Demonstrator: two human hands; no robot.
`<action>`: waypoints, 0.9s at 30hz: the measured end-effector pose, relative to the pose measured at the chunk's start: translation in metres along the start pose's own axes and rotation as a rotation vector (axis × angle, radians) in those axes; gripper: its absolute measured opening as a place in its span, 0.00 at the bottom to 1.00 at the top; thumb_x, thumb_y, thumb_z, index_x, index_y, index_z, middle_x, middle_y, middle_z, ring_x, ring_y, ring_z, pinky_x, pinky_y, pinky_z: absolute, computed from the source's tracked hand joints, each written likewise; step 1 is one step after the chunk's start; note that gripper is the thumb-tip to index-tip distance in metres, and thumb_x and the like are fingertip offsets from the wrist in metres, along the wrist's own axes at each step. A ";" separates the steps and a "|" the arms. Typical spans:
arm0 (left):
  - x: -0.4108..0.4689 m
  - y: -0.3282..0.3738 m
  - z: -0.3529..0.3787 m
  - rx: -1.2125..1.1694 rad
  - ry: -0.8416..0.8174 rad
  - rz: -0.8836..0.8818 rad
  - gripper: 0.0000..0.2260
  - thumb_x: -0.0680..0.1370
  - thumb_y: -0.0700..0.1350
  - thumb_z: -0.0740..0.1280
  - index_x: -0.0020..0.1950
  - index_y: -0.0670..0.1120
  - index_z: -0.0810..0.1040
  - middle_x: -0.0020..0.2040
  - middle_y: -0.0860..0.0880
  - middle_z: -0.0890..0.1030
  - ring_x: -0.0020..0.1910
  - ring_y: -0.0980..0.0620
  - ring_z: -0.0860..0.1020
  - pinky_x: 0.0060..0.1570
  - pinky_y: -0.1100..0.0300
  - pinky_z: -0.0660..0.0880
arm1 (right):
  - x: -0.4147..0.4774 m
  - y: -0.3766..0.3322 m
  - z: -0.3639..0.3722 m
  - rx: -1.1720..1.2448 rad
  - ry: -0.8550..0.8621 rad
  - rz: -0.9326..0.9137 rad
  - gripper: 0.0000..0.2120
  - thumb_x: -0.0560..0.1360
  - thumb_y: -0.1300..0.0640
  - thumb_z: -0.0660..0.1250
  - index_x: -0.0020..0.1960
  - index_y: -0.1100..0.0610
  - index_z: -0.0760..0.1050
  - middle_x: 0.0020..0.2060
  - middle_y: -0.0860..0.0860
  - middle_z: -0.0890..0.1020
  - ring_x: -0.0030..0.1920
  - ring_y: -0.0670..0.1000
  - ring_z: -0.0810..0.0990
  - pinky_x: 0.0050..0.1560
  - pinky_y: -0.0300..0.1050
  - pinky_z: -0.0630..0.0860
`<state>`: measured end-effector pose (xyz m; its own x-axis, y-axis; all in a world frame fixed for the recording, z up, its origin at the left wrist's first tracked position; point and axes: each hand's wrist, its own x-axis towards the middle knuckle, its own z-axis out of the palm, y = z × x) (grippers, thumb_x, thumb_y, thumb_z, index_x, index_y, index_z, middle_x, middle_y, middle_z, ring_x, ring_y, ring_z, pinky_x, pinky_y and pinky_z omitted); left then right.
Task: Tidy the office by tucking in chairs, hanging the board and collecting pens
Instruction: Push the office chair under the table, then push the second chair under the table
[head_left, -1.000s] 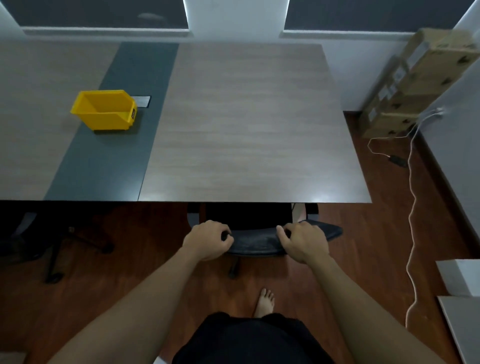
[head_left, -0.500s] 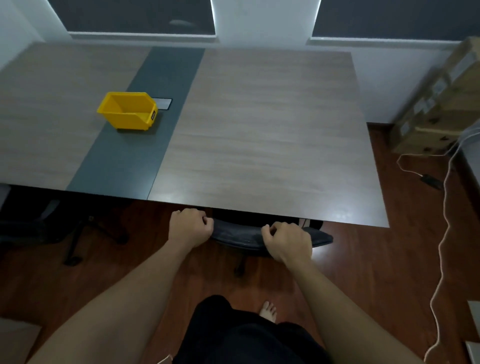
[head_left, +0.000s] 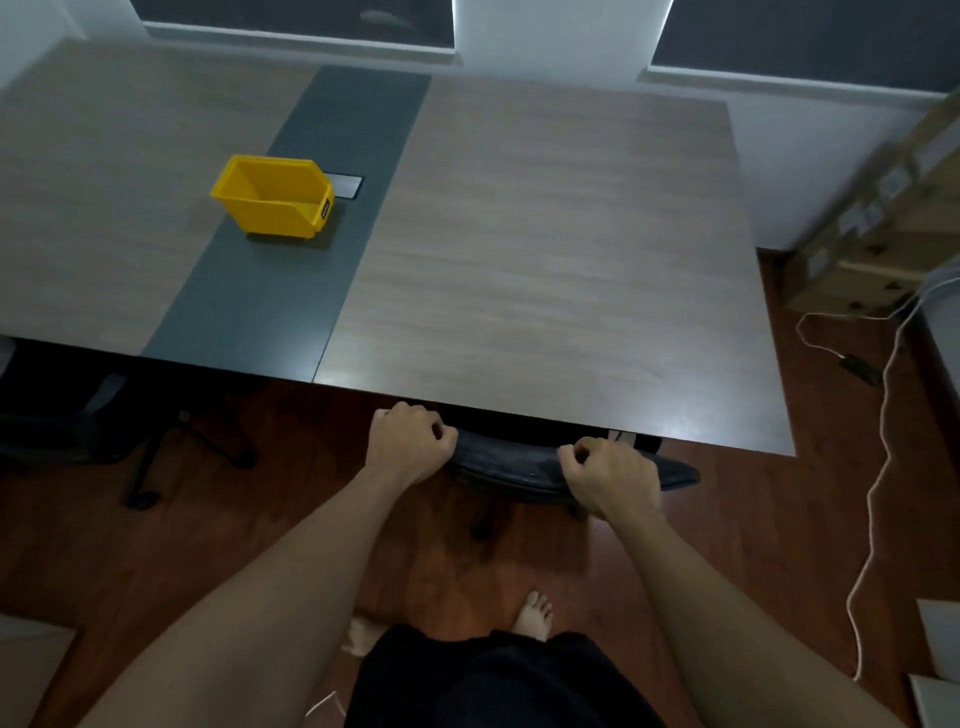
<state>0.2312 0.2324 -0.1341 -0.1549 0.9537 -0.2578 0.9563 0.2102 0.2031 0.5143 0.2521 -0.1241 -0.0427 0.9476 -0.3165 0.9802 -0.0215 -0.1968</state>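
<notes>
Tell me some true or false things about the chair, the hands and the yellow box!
1. Both hands grip the top of the black chair's back. True: the left hand and the right hand are closed on the chair back.
2. The yellow bin is full of pens. False: the yellow bin looks empty inside.
3. The yellow bin sits on the dark grey strip of the table. True: it stands on the grey strip.
4. The chair stands far out from the table. False: its back is right at the table edge, with the seat hidden underneath.
5. A white cable lies on the floor at the right. True: the cable snakes over the wooden floor.
</notes>
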 end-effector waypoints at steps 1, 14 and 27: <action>-0.001 -0.004 -0.004 -0.019 -0.033 0.035 0.22 0.79 0.59 0.57 0.50 0.51 0.88 0.50 0.50 0.87 0.53 0.46 0.82 0.55 0.50 0.73 | 0.000 -0.001 -0.001 -0.003 -0.033 0.019 0.20 0.80 0.36 0.56 0.49 0.44 0.83 0.36 0.48 0.77 0.46 0.59 0.83 0.45 0.50 0.77; -0.062 -0.232 -0.078 -0.334 -0.033 -0.134 0.25 0.83 0.63 0.59 0.76 0.53 0.77 0.77 0.52 0.77 0.74 0.47 0.76 0.70 0.46 0.75 | 0.017 -0.192 0.001 0.220 -0.192 -0.091 0.26 0.83 0.35 0.63 0.64 0.55 0.83 0.60 0.55 0.86 0.51 0.54 0.78 0.55 0.47 0.72; -0.192 -0.479 -0.128 -0.443 0.163 -0.489 0.27 0.82 0.66 0.58 0.76 0.53 0.76 0.77 0.50 0.76 0.74 0.47 0.76 0.70 0.46 0.77 | -0.012 -0.505 0.067 0.108 -0.301 -0.525 0.39 0.78 0.23 0.54 0.59 0.57 0.82 0.52 0.54 0.83 0.53 0.57 0.81 0.59 0.55 0.76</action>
<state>-0.2286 -0.0241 -0.0611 -0.6126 0.7392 -0.2800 0.5798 0.6609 0.4764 0.0074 0.2301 -0.0832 -0.5829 0.7092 -0.3966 0.7889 0.3771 -0.4852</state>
